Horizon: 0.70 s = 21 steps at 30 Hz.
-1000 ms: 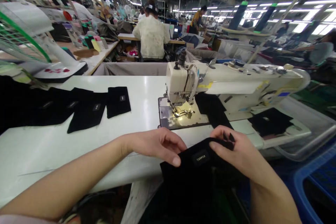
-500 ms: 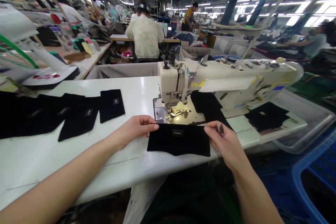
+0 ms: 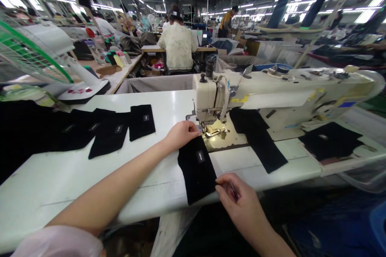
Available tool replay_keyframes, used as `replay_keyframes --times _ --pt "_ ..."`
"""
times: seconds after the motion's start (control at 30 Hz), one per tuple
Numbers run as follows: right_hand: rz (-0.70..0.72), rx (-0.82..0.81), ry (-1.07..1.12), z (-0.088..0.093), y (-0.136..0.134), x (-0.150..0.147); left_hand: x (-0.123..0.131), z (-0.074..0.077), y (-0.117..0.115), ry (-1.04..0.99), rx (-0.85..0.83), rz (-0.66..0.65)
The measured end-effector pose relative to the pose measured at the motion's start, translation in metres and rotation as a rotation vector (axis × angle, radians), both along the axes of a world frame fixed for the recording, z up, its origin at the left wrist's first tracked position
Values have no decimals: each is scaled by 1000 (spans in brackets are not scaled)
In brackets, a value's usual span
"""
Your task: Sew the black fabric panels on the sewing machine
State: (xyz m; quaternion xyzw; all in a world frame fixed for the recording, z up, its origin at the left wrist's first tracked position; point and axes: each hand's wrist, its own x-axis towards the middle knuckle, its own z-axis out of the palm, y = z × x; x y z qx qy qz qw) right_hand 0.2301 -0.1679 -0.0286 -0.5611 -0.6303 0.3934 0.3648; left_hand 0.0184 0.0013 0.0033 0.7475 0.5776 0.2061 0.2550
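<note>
A black fabric piece (image 3: 197,168) with a small label lies on the white table (image 3: 60,176), turned lengthwise toward the presser foot (image 3: 212,131) of the cream sewing machine (image 3: 271,96). My left hand (image 3: 181,134) pinches its far corner beside the needle plate. My right hand (image 3: 238,200) grips the near right edge at the table's front, and a small thin tool shows between its fingers.
Several black labelled pieces (image 3: 114,130) lie in a row to the left. Another black strip (image 3: 259,138) runs out from under the machine arm, and a black piece (image 3: 330,140) sits at the right. A fan (image 3: 36,54) stands at the far left. A person in a pale top (image 3: 178,46) sits ahead.
The black piece went from my lap onto the table, then turned from crosswise to lengthwise. My left hand moved up to the presser foot; my right hand dropped to the near edge.
</note>
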Motion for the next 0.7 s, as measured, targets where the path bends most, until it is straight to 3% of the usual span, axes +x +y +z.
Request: replay_keyframes --times 0.2,0.43,0.7 --pt "86 227 -21 -2 0 8 -1 7 1 52 -4 -91" --pt "277 539 -117 -12 5 14 8 6 8 94 -29 -14" --pt "326 425 -360 0 6 15 14 5 11 126 -66 94"
